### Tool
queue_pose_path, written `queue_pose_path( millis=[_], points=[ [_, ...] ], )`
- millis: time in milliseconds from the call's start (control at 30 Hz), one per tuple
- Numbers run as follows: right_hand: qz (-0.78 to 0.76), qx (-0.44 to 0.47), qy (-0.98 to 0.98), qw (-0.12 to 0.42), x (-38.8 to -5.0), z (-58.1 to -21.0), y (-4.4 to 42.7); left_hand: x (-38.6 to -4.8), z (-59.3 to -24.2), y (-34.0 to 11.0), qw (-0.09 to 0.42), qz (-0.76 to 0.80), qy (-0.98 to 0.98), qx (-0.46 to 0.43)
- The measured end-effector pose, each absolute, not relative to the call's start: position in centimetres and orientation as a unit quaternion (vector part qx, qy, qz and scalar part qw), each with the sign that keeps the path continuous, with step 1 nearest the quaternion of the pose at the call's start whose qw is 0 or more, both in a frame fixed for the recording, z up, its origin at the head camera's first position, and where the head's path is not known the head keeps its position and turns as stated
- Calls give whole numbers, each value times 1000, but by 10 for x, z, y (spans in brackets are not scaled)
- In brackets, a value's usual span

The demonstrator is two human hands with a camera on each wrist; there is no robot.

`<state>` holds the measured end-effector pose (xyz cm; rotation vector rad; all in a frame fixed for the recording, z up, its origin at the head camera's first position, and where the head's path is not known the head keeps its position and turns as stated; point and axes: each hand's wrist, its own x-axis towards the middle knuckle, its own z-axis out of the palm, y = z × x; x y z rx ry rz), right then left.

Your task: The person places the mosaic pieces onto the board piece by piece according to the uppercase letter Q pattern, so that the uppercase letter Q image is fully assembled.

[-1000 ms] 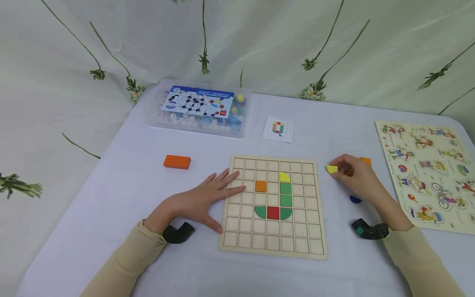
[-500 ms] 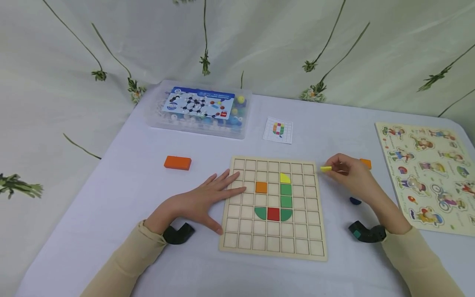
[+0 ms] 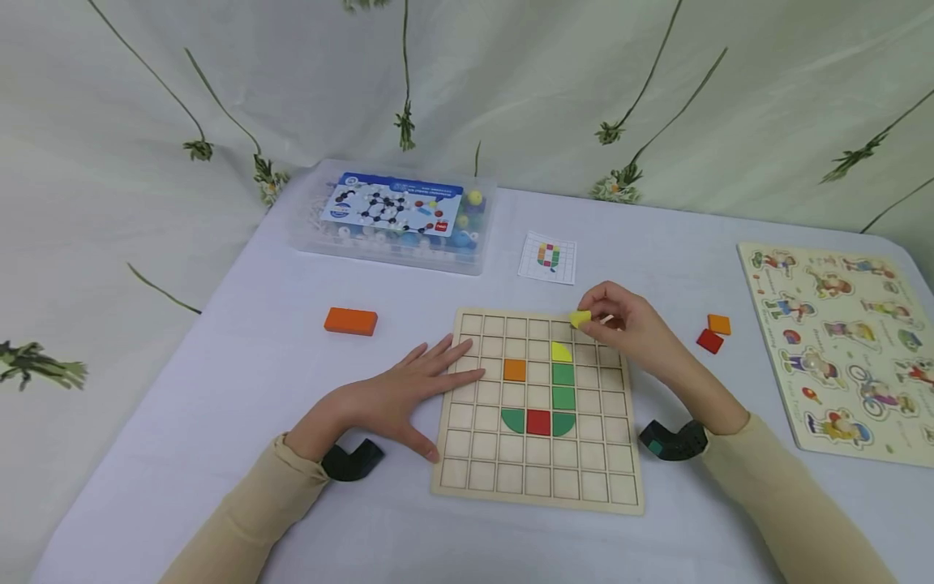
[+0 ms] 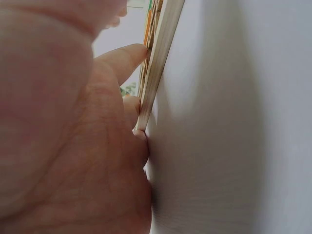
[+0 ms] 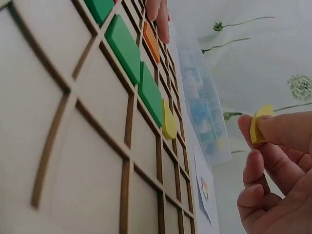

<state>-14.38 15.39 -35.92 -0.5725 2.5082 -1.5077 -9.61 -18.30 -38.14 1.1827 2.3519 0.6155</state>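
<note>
My right hand pinches a yellow quarter-round tile between thumb and fingers, above the upper right part of the wooden grid board. My left hand lies with fingers spread over the board's left edge; its fingertips touch the board. Set in the grid are an orange square tile, another yellow quarter-round tile, two green square tiles, a red square tile and two green quarter-round tiles at the lower corners of the pattern.
An orange block lies left of the board. A small pattern card and a clear plastic case are behind it. To the right lie a loose orange tile, a loose red tile and a picture puzzle board.
My right hand has moved left with the yellow tile, from beside the board to over its top right. The loose red tile has come into view. My left hand stays put.
</note>
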Motion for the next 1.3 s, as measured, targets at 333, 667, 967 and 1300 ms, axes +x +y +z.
queue_pose_path(
  millis=[333,667,967,1300],
  points=[
    [-572,-222,776,147,-147,-363,123,-95,-380,-183,219,222,849,426],
    [-529,-201,813,139,-154,-370,102,-95,-379,-183,221,223,851,422],
    [-489,-196,842,118,-154,-379,92,-95,-380,-182,217,221,849,427],
    [-467,-194,858,92,-151,-378,88,-94,-378,-183,220,220,851,424]
  ],
)
